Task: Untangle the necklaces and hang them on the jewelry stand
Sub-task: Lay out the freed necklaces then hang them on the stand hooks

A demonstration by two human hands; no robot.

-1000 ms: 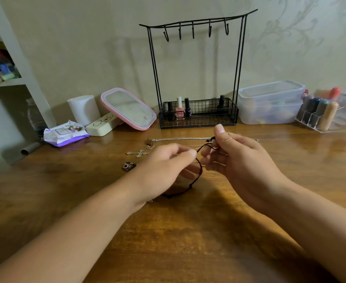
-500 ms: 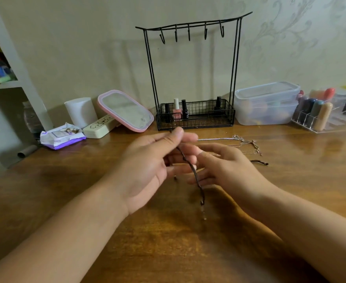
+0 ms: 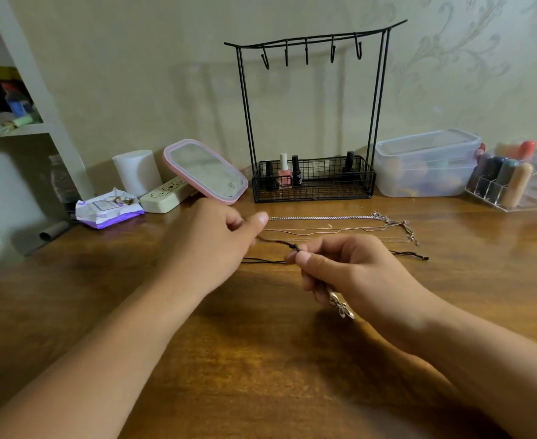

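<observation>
Black cord necklace (image 3: 278,243) taut above table; chains (image 3: 324,218) before empty stand (image 3: 311,122).

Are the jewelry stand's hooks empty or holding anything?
Empty: all five hooks on the jewelry stand are bare; the chains lie on the table.

Both forearms reach forward from the near edge, bare. The left hand (image 3: 210,239) is curled, thumb extended toward the right, fingers pinching. The right hand (image 3: 349,274) is curled too, thumb and forefinger pinched together, knuckles up.
</observation>
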